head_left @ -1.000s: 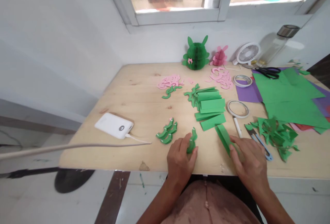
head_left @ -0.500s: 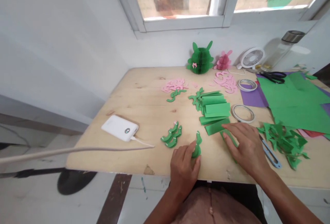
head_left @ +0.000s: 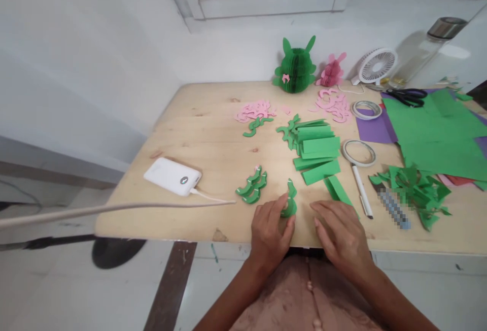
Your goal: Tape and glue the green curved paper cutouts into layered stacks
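Note:
My left hand (head_left: 269,229) has its thumb and fingers closed around a wavy green paper cutout (head_left: 290,206) near the table's front edge. To its right, my right hand (head_left: 342,234) rests low over the table, fingers stretched out and thumb apart, with nothing visible in it. A folded green paper strip (head_left: 338,192) lies just behind the right hand, partly covered by it. Left of the held piece is a small group of wavy green cutouts (head_left: 252,187) with white edge marks. Several folded green strips (head_left: 320,146) are stacked farther back.
A white pen (head_left: 361,191), a blurred-out blue tool (head_left: 395,209) and green scraps (head_left: 422,194) lie at right. Farther back are tape rolls (head_left: 359,153), black scissors (head_left: 407,97), a fan (head_left: 377,66) and a green honeycomb paper figure (head_left: 296,69). A white power bank (head_left: 172,175) lies left.
My right hand has moved left and toward me, away from the folded strip, uncovering the white pen. My left hand stays on the green cutout. The view has tilted down slightly.

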Action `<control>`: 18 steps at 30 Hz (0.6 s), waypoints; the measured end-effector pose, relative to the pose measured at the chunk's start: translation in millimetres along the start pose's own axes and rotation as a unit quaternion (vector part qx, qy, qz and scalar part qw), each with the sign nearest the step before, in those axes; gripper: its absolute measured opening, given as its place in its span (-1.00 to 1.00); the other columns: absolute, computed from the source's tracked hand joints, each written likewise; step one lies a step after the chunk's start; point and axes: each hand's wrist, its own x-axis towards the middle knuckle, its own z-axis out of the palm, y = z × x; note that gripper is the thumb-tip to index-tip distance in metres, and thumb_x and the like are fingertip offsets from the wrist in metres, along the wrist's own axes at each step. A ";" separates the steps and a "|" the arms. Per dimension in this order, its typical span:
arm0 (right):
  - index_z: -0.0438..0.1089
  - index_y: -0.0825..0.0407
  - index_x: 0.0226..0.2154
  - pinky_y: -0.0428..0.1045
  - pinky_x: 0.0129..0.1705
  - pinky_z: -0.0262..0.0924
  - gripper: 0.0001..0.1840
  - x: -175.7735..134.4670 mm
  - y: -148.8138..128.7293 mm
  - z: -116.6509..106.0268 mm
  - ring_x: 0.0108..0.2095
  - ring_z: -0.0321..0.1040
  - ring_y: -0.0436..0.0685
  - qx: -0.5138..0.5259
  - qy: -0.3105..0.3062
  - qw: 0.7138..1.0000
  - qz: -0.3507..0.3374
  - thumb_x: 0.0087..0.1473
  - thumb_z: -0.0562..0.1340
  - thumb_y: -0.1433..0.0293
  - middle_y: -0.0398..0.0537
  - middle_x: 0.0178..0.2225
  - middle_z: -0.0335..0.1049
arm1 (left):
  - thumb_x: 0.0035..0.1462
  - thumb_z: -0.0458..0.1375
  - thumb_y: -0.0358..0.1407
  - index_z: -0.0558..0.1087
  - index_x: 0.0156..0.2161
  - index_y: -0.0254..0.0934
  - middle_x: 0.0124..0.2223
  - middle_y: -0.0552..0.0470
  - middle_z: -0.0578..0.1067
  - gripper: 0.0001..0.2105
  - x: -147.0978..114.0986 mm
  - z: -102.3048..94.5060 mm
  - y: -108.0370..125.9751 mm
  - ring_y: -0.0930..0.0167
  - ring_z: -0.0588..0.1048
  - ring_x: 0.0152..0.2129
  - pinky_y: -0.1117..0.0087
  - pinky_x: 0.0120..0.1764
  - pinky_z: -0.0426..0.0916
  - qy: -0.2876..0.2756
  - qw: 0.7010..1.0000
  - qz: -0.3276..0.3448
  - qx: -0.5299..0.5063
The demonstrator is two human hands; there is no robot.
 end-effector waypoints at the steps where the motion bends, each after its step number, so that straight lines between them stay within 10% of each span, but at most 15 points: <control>1: 0.33 0.06 -0.06 0.14 -0.12 0.22 -0.71 -1.7 -1.8 2.6 -0.16 0.37 0.19 0.006 -0.001 1.000 0.000 0.12 0.14 0.50 0.06 -0.19 0.46 | 0.16 0.10 -0.37 0.27 0.09 -0.31 -0.24 -0.07 0.52 -0.63 -0.3 -0.5 0.1 0.33 0.49 -0.30 0.29 -0.21 0.36 -0.001 1.000 0.003 -0.007; 18: 0.37 0.09 -0.04 0.21 0.01 0.18 -0.68 -11.2 -8.9 16.6 -0.01 0.28 0.24 0.026 -0.062 0.997 -0.028 0.12 0.13 0.48 0.10 -0.04 0.42 | 0.14 0.05 -0.50 0.40 -0.06 -0.30 -0.02 -0.11 0.48 -0.74 8.6 -18.1 -9.5 0.27 0.38 -0.04 0.16 0.02 0.31 -0.072 0.995 0.071 -0.012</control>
